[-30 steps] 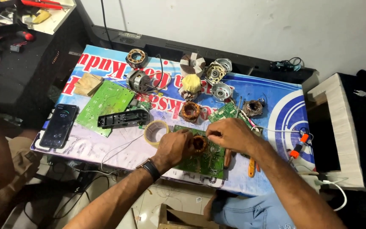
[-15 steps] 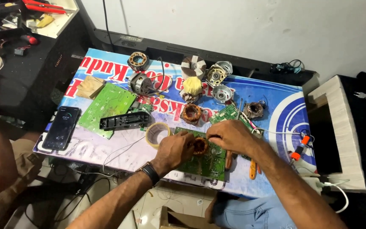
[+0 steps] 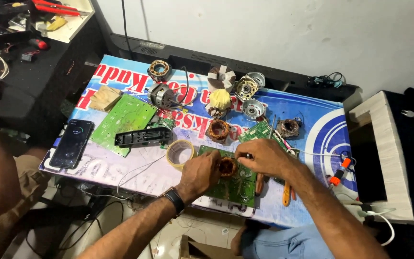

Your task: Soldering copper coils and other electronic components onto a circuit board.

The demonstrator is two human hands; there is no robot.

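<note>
At the left edge of the tabletop lies a dark phone, then a green board with a black plastic strip just beside it, and a roll of tape. The person's left hand has its fingers curled around a copper coil, which sits on a second green circuit board near the front edge. The right hand touches the coil's far side, fingers bent and pinching at its rim. Orange-handled pliers lie to the right.
</note>
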